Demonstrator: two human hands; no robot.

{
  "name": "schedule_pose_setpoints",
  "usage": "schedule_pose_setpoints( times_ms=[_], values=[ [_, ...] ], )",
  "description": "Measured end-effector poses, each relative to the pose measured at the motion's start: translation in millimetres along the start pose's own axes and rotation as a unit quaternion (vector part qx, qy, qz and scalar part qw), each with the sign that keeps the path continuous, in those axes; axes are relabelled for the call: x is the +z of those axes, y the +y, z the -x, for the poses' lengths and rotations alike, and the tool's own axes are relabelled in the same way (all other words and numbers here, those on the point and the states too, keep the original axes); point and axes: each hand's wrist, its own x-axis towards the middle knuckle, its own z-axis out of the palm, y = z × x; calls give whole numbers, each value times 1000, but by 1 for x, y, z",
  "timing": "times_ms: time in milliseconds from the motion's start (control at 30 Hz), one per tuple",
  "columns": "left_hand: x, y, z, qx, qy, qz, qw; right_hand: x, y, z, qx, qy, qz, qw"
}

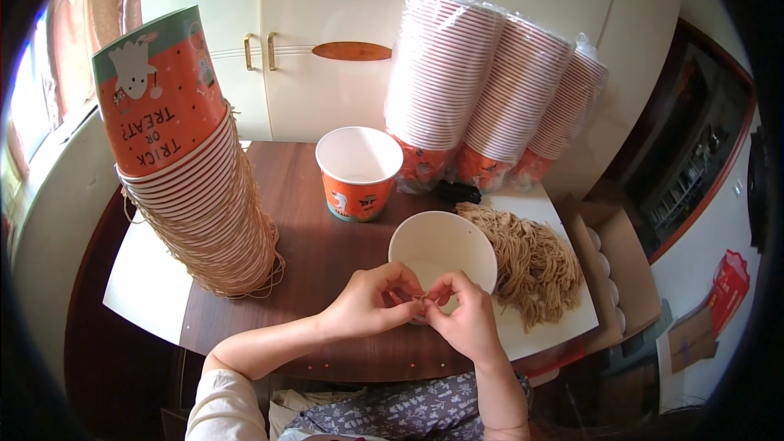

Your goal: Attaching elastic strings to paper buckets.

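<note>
In front of me a paper bucket, white inside, is tilted with its mouth toward me. A small hole shows in its wall near the far rim. At its near rim my left hand and my right hand meet, both closed in a pinch. Between the fingertips is a short bit of tan cord; the fingers hide most of it. To the right of the bucket lies a heap of tan cords. Another paper bucket, orange with a green base, stands upright farther back.
A tall stack of upside-down paper buckets, cord loops hanging from it, stands at the left. Plastic-wrapped stacks of buckets rise at the back right, with a small black object below them. An open cardboard box sits beyond the table's right edge.
</note>
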Motion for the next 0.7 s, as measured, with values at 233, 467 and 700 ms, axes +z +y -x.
schedule_pose_setpoints(
  times_ms=[233,467,700],
  values=[
    [-4,-13,-1,-35,-2,44,998,1,0,0,-30,-3,37,999],
    [-8,-5,-4,-122,-29,125,984,1,-7,-2,-42,-13,32,999],
    [-9,-4,-8,-219,-47,322,920,-1,-4,-1,-82,2,83,993]
  ],
)
